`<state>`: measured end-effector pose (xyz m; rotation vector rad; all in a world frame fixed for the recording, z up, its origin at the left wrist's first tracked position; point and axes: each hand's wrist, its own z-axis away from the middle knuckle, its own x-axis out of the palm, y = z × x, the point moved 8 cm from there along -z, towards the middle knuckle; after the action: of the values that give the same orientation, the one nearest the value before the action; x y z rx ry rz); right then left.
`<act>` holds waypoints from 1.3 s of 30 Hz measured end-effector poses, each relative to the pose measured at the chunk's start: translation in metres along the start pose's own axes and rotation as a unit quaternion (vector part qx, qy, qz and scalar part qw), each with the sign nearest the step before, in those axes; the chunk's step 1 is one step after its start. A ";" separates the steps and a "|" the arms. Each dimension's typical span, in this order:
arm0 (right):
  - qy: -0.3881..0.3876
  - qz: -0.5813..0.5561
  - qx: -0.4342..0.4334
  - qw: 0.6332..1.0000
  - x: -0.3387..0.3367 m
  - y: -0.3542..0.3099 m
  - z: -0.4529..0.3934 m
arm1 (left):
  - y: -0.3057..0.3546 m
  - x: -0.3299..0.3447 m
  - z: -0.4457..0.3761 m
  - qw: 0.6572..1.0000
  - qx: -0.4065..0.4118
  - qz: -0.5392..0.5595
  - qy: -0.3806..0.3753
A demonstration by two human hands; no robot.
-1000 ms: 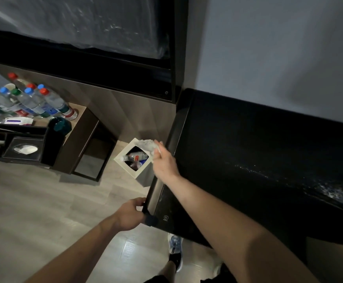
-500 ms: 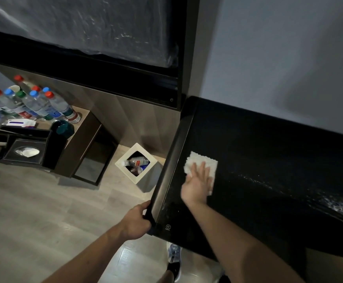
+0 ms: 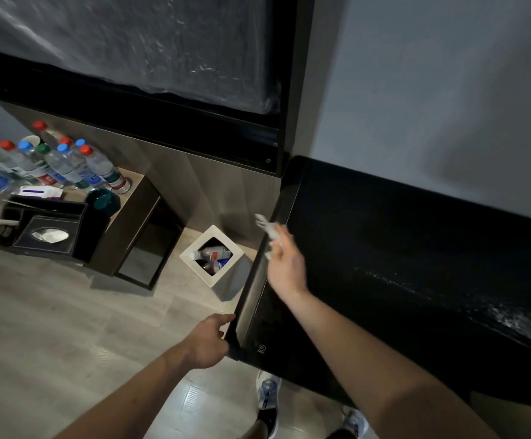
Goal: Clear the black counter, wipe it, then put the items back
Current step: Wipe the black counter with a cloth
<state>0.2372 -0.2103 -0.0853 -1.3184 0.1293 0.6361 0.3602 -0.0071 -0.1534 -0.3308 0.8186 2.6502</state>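
Observation:
The black counter fills the right side, bare and glossy, with a wet sheen near its front right. My right hand, blurred by motion, is at the counter's left edge and holds a crumpled white tissue that sticks out past the fingertips over the edge. Lower down, my left hand grips the counter's front left corner, with its fingers curled round it.
A white square bin with bottles inside stands on the floor just left of the counter. Further left, a low wooden side table carries several water bottles, a teal cup and a black tissue box.
Half a second ago my right hand pressed the tissue flat on the counter. It has since swept left to the edge, and the tissue is now bunched in the fingers. My left hand kept its grip.

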 end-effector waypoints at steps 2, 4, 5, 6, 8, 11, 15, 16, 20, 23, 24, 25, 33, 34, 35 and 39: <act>0.047 0.058 -0.026 0.997 -0.040 0.024 0.003 | 0.000 0.001 -0.003 0.999 0.012 -0.036 0.009; 0.061 0.121 -0.040 0.990 -0.063 0.049 0.010 | -0.002 0.000 -0.009 0.995 0.024 -0.092 0.014; 0.043 0.156 -0.030 0.986 -0.064 0.063 0.014 | 0.001 -0.002 -0.010 0.993 0.027 -0.111 0.014; 0.009 0.196 -0.017 0.980 -0.059 0.077 0.020 | 0.007 -0.003 -0.009 0.991 0.029 -0.128 0.011; -0.077 0.273 0.012 0.959 -0.037 0.103 0.034 | 0.025 -0.007 -0.006 0.985 0.042 -0.170 0.010; -0.113 0.245 0.023 0.963 -0.022 0.109 0.053 | 0.064 -0.009 -0.004 0.970 0.094 -0.218 0.044; -0.043 0.175 0.036 0.983 -0.060 0.111 0.075 | 0.115 0.009 -0.010 0.947 0.185 -0.246 0.093; -0.032 0.187 0.046 0.981 -0.076 0.120 0.084 | 0.129 0.017 -0.012 0.936 0.211 -0.265 0.096; -0.030 0.259 0.120 0.958 -0.136 0.178 0.128 | 0.165 0.064 -0.026 0.863 0.292 -0.407 0.065; -0.007 0.292 0.183 0.939 -0.178 0.221 0.165 | 0.164 0.093 -0.051 0.821 0.302 -0.483 0.043; -0.001 0.294 0.202 0.934 -0.190 0.234 0.177 | 0.161 0.098 -0.060 0.821 0.287 -0.493 0.037; 0.002 0.295 0.219 0.930 -0.200 0.245 0.188 | 0.159 0.101 -0.067 0.822 0.271 -0.500 0.036; 0.039 0.303 0.240 0.921 -0.262 0.299 0.238 | 0.178 0.124 -0.088 0.844 0.209 -0.490 0.062; 0.040 0.306 0.242 0.920 -0.268 0.305 0.242 | 0.183 0.130 -0.089 0.848 0.202 -0.487 0.062; 0.041 0.307 0.243 0.919 -0.275 0.310 0.246 | 0.188 0.137 -0.090 0.850 0.199 -0.484 0.064; 0.026 0.311 0.245 0.918 -0.305 0.329 0.261 | 0.212 0.178 -0.091 0.859 0.188 -0.472 0.057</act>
<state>-0.2478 -0.0425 -0.1646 -0.7901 0.7288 1.0263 0.1252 -0.1779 -0.1774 -0.5964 0.8783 1.5335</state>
